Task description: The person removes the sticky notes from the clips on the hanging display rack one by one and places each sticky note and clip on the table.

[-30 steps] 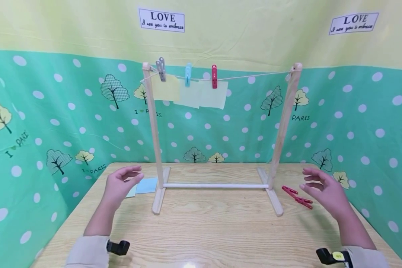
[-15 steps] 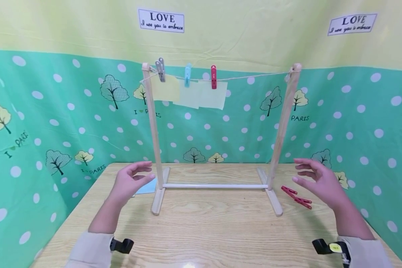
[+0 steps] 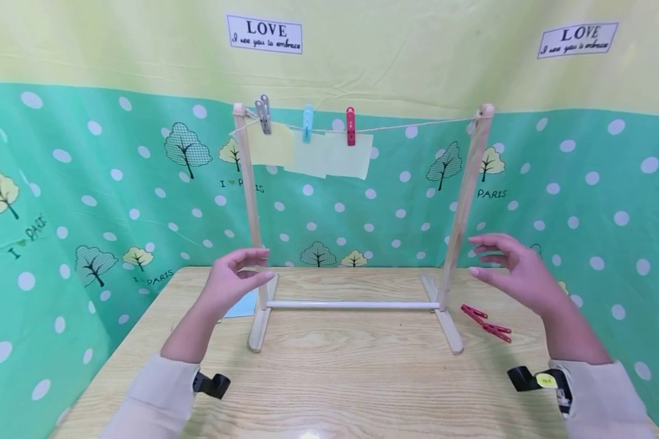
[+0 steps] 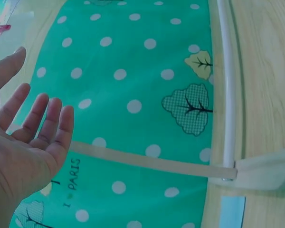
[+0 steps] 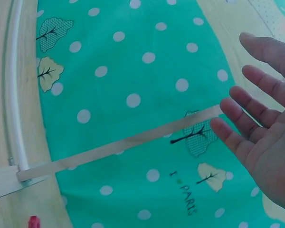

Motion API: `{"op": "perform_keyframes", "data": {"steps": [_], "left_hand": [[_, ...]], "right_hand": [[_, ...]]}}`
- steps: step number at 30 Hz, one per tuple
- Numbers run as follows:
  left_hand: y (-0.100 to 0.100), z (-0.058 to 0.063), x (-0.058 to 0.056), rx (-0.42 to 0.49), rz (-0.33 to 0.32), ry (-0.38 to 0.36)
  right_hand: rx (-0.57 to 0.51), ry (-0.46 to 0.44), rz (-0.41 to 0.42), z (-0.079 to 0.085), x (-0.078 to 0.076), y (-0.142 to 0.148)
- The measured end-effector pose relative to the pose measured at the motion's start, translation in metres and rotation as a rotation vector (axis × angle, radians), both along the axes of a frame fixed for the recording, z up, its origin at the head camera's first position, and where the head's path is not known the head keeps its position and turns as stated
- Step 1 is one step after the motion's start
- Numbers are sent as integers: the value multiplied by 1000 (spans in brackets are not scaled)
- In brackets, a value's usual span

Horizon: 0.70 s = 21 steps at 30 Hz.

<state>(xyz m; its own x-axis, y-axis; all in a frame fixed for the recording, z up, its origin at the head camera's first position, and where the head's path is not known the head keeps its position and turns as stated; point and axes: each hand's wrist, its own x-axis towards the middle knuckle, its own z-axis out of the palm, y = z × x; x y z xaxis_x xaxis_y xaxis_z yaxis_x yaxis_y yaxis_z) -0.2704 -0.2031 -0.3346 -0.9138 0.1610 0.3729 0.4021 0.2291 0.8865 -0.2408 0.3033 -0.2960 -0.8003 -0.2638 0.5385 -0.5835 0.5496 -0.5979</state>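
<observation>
My left hand [image 3: 236,283] is raised beside the left post [image 3: 250,195] of a wooden drying rack, fingers loosely bent and holding nothing. On the other side my empty right hand [image 3: 516,274] hovers near the right post [image 3: 466,189], above two red clothespins [image 3: 496,331] lying on the table. Across the top runs a string [image 3: 417,125]. From its left half hang a yellow paper [image 3: 273,146] under a grey clothespin [image 3: 264,114], a pale paper [image 3: 309,156] under a light blue clothespin [image 3: 307,124], and another pale paper [image 3: 349,157] under a red clothespin [image 3: 351,126].
Blue paper [image 3: 243,306] lies on the wooden table [image 3: 351,378] behind my left forearm, partly hidden. A white bar [image 3: 351,304] joins the rack's feet low down. Green dotted curtain [image 3: 357,213] closes off the back and sides.
Both hands have risen and moved inward toward the rack's posts. My left hand now overlaps the left post in the head view. The rack, papers and clothespins stay put.
</observation>
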Motion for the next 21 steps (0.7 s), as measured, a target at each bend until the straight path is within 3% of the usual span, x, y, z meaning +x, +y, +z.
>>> {"op": "perform_keyframes", "data": {"steps": [13,21], "left_hand": [[26,21,-5,12,-61,-27],[40,32,-8,25,-82,-18]], "right_hand": [[22,85,98,31,-11,-19],[5,80,105,49,-15,-32]]}}
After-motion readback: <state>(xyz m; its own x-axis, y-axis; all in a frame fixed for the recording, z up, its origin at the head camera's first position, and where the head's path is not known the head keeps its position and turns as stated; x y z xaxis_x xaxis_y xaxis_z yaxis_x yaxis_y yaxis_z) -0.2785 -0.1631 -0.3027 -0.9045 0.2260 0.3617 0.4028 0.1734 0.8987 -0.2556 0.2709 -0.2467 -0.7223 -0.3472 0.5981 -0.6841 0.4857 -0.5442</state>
